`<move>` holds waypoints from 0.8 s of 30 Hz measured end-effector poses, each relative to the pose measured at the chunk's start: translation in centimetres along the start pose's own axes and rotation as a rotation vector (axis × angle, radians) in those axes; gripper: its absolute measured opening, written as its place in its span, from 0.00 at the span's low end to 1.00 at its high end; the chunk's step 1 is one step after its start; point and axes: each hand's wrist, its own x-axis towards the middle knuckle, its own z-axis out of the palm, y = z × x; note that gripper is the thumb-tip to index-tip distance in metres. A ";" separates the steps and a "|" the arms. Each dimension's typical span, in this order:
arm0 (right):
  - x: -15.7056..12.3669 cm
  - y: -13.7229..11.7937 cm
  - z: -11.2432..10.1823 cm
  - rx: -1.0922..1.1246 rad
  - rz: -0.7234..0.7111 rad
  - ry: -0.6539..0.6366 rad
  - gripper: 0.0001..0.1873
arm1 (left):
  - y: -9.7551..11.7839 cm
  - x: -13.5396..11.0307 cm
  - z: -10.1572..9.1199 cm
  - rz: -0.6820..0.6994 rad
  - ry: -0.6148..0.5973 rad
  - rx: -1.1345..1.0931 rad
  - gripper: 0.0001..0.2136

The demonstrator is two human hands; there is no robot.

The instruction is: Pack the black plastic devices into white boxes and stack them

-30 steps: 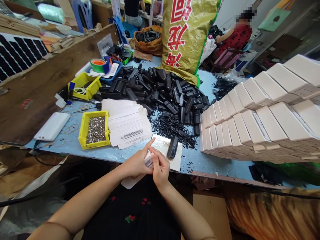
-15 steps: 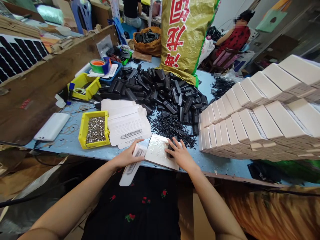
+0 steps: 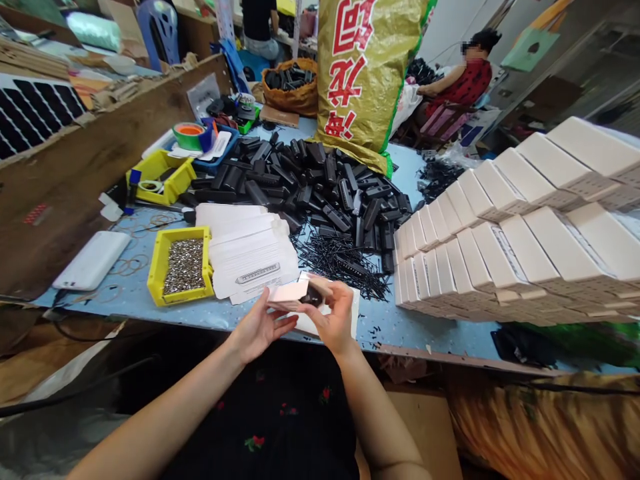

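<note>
The left hand (image 3: 257,331) grips the white carton (image 3: 287,293) by its left end; at the carton's open right end, the right hand (image 3: 336,319) clasps a black plastic piece (image 3: 314,295).

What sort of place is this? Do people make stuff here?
Probably a small workshop: a heap of black pieces covers part of a blue worktable, white boxes stand stacked on the right, and a yellow bin holds lots of tiny metal parts.

Pale wall (image 3: 457,23); blue plastic chair (image 3: 159,12)
</note>
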 end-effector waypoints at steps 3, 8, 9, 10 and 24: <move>0.4 1.2 0.2 0.101 0.086 -0.112 0.33 | 0.0 0.3 -2.7 0.502 0.070 0.582 0.32; 5.6 6.9 2.2 -0.279 0.060 -0.513 0.16 | -0.1 1.7 -4.4 0.732 0.065 1.172 0.30; 7.0 8.4 2.5 -0.459 0.056 -0.507 0.15 | -0.1 1.9 -4.2 0.705 0.069 1.211 0.29; 8.2 9.8 2.6 -0.591 0.052 -0.524 0.14 | 0.0 2.2 -4.0 0.686 0.070 1.239 0.29; 3.5 3.6 0.9 -0.091 0.123 -0.222 0.17 | 1.0 2.5 -3.0 0.587 -0.012 1.061 0.36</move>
